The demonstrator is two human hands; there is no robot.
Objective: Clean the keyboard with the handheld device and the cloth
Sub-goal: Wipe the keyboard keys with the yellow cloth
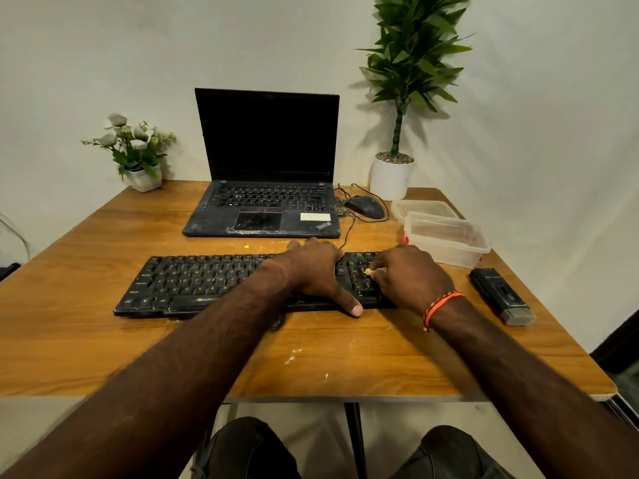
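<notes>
On the wooden desk (103, 333) | left hand (311, 271) lay flat, steadying the keyboard (193, 281) | right hand (411, 278) pinched what looked like a crumb (368, 271) off the keys | handheld device (501, 295) sat untouched nearby, needed next; no cloth seen.

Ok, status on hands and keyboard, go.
Left hand flat on keyboard. Right hand pinching a crumb off the keys. Device untouched, right of it.

My matt black plastic keyboard (214, 281), dusty, lies on a glossy wood-grain table (103, 333) near clear plastic containers (446, 236).
</notes>
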